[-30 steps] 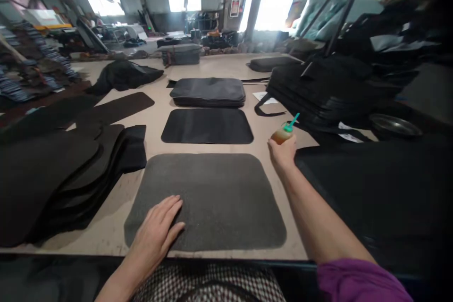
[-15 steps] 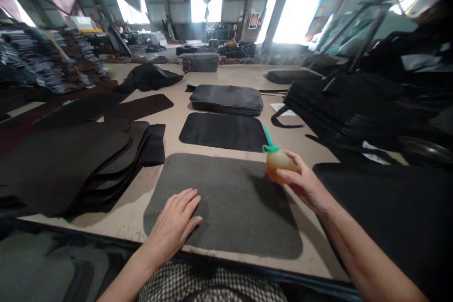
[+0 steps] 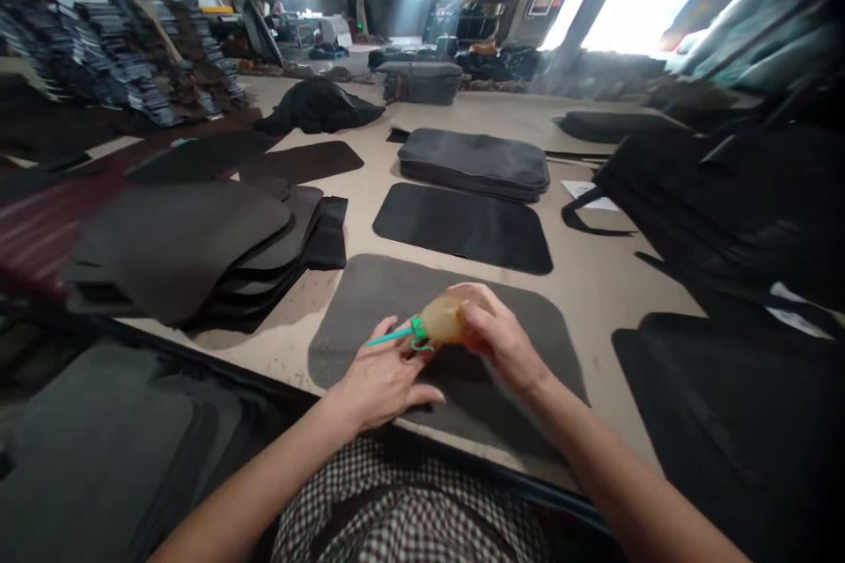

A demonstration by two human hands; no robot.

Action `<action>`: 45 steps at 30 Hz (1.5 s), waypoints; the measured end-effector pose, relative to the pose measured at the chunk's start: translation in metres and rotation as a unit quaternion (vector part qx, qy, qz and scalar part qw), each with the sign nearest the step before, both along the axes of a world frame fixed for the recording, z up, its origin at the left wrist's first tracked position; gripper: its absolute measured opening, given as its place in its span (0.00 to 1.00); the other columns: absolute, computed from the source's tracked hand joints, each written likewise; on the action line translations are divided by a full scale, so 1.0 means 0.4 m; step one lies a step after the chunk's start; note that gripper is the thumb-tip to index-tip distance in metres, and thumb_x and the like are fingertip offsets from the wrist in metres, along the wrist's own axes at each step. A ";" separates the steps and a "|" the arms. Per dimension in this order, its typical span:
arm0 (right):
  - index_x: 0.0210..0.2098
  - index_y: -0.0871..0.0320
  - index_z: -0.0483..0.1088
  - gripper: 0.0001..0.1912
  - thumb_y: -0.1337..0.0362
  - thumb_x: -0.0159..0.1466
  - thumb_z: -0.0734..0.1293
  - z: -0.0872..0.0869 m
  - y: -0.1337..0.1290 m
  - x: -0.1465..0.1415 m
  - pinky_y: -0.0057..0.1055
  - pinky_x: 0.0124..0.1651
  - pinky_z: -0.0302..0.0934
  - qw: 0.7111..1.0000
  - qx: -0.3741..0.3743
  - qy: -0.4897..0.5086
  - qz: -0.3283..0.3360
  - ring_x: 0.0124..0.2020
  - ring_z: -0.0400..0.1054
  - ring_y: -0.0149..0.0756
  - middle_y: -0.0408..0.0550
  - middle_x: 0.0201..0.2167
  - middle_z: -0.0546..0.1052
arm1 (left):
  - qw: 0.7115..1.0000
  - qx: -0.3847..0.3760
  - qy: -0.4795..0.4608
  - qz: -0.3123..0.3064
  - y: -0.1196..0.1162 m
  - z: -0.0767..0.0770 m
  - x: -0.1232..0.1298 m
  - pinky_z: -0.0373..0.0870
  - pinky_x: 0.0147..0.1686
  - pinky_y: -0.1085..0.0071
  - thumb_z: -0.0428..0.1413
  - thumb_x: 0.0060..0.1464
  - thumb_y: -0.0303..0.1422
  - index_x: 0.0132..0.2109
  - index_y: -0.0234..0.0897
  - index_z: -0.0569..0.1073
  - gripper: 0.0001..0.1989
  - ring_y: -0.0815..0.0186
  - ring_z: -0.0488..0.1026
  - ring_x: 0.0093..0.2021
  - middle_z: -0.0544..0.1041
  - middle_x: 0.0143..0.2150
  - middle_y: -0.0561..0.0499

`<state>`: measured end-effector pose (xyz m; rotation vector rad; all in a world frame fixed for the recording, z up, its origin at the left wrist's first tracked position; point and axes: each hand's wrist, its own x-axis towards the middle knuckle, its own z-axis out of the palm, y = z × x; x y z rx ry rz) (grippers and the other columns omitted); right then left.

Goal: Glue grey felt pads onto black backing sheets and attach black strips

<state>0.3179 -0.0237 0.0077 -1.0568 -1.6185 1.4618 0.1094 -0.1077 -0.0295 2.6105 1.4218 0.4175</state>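
A dark grey sheet with rounded corners [image 3: 528,317] lies flat on the table in front of me. My left hand [image 3: 389,378] rests on it near its front edge, fingers spread and holding nothing. In my right hand [image 3: 498,330] is a squeeze bottle [image 3: 444,319] with a green cap and a thin green nozzle, holding amber liquid. The bottle is tilted on its side above the sheet, its nozzle pointing left over the fingers of my left hand. Whether the nozzle touches those fingers I cannot tell.
Beyond the sheet lie a black rounded panel [image 3: 462,227] and a stack of grey panels [image 3: 472,163]. Dark sheets are piled at the left [image 3: 191,246]. Black bags [image 3: 732,202] and black sheets [image 3: 732,396] occupy the right. The table's front edge [image 3: 217,361] runs close to me.
The bottle has swung from upright at the sheet's right side to tilted leftward, over my left hand. My left hand's fingers have spread wider. The camera view has shifted too.
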 end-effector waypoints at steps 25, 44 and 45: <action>0.59 0.50 0.63 0.30 0.51 0.62 0.75 -0.019 0.029 -0.213 0.42 0.55 0.68 0.955 0.184 -0.084 0.216 0.52 0.71 0.46 0.49 0.52 0.73 | 0.995 -0.070 -0.050 0.051 0.009 -0.112 -0.007 0.52 0.72 0.52 0.41 0.58 0.68 0.74 0.33 0.51 0.52 0.47 0.50 0.75 0.58 0.74 0.38; 0.58 0.49 0.63 0.29 0.50 0.62 0.74 -0.063 0.086 -0.209 0.38 0.50 0.67 0.978 0.147 -0.066 0.133 0.45 0.71 0.43 0.45 0.46 0.75 | 0.995 -0.024 0.001 0.094 0.006 -0.056 -0.011 0.56 0.66 0.43 0.38 0.60 0.66 0.73 0.44 0.57 0.45 0.45 0.57 0.71 0.63 0.70 0.37; 0.58 0.49 0.63 0.29 0.50 0.62 0.74 -0.062 0.089 -0.208 0.38 0.50 0.67 0.978 0.151 -0.066 0.129 0.46 0.71 0.43 0.46 0.47 0.75 | 0.995 -0.022 0.008 0.101 0.004 -0.054 -0.012 0.56 0.66 0.43 0.38 0.60 0.67 0.73 0.43 0.57 0.46 0.44 0.57 0.71 0.62 0.71 0.36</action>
